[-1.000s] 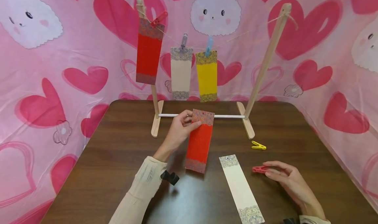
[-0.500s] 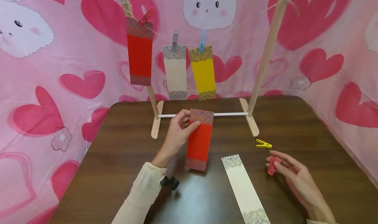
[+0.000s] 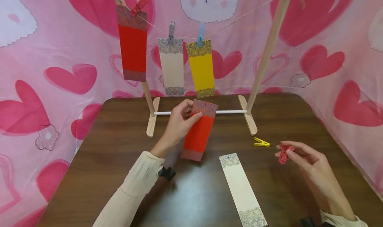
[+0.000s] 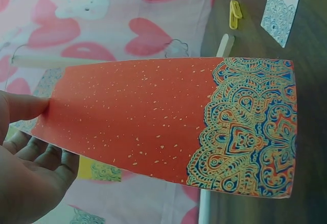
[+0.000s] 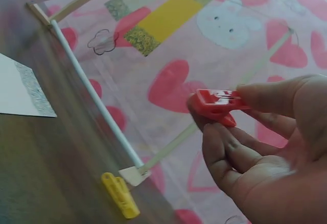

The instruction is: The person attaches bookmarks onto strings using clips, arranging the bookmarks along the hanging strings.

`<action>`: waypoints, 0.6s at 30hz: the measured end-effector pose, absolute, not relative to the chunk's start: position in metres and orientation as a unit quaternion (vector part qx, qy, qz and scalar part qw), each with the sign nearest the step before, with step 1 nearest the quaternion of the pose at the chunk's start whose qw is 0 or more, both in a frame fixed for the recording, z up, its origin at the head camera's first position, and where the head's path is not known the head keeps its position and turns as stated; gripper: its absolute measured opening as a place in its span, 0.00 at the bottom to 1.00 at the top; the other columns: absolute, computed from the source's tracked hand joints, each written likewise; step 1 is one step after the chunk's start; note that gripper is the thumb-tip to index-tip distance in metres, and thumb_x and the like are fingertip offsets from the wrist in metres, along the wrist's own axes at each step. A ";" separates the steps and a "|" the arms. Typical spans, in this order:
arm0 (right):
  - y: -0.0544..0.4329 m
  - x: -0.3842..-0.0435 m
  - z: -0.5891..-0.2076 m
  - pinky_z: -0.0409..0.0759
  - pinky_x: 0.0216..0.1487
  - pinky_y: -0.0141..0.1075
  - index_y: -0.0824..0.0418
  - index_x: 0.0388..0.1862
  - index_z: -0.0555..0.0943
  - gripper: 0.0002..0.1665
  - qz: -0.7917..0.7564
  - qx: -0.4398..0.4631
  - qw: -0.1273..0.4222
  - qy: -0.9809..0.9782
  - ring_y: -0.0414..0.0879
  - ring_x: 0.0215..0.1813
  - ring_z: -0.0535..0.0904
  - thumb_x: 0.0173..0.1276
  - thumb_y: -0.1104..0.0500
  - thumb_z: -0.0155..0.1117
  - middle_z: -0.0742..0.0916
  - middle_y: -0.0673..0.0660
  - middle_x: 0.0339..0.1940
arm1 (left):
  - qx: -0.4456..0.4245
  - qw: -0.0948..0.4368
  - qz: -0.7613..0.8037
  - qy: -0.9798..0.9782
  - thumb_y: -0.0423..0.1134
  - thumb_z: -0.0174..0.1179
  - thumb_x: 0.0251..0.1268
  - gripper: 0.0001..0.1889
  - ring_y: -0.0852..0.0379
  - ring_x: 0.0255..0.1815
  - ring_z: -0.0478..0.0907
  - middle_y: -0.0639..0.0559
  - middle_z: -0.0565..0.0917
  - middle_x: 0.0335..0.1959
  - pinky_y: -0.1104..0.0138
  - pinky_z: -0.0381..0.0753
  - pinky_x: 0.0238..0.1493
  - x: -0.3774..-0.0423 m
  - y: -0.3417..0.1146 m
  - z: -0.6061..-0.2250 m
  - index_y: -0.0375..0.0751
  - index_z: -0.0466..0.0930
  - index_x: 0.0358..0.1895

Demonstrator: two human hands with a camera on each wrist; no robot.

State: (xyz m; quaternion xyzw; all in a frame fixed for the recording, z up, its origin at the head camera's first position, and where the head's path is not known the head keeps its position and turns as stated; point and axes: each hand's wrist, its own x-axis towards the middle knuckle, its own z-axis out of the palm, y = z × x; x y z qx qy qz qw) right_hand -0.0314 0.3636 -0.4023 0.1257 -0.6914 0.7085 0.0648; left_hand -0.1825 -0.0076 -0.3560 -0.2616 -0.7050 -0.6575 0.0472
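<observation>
My left hand pinches a red bookmark-like card near its upper end, thumb in front and fingers behind. Ornate lace-patterned bands cross both ends of that card, and gold flecks show on its red face in the left wrist view. Over the right side of the table, my right hand holds a small red clothespin between thumb and fingers; the right wrist view shows the clothespin close up. A white card with patterned ends lies flat between the hands.
A wooden stand with a string rises at the back. Clipped along the string hang a red card, a white card and a yellow card. A yellow clothespin lies on the table near the stand's right foot.
My right hand has lifted the red clothespin, moved it rightward and turned it in the fingers. My left hand keeps hold of the red card, which now tilts slightly more. The head view has shifted.
</observation>
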 end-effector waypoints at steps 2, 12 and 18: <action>0.364 -0.033 -0.394 0.81 0.49 0.32 0.83 0.59 0.71 0.17 0.699 0.131 0.081 -0.699 0.54 0.46 0.85 0.73 0.78 0.48 0.86 0.67 0.45 | -0.266 0.053 -0.654 -0.706 0.28 0.65 0.64 0.09 0.54 0.35 0.82 0.40 0.87 0.38 0.67 0.81 0.39 -0.184 -0.006 -0.353 0.32 0.76 0.44; 0.362 -0.039 -0.354 0.81 0.46 0.30 0.82 0.55 0.73 0.14 0.650 0.121 0.107 -0.742 0.53 0.43 0.85 0.75 0.74 0.50 0.87 0.65 0.44 | -0.280 0.064 -0.644 -0.709 0.28 0.65 0.64 0.10 0.52 0.35 0.80 0.38 0.86 0.39 0.66 0.79 0.39 -0.190 -0.001 -0.338 0.29 0.76 0.46; 0.359 -0.048 -0.323 0.82 0.48 0.34 0.78 0.67 0.68 0.23 0.653 0.152 0.084 -0.737 0.54 0.46 0.86 0.75 0.76 0.47 0.86 0.65 0.53 | -0.280 0.053 -0.654 -0.701 0.29 0.64 0.66 0.10 0.51 0.35 0.82 0.41 0.87 0.41 0.65 0.82 0.38 -0.198 0.005 -0.327 0.34 0.76 0.47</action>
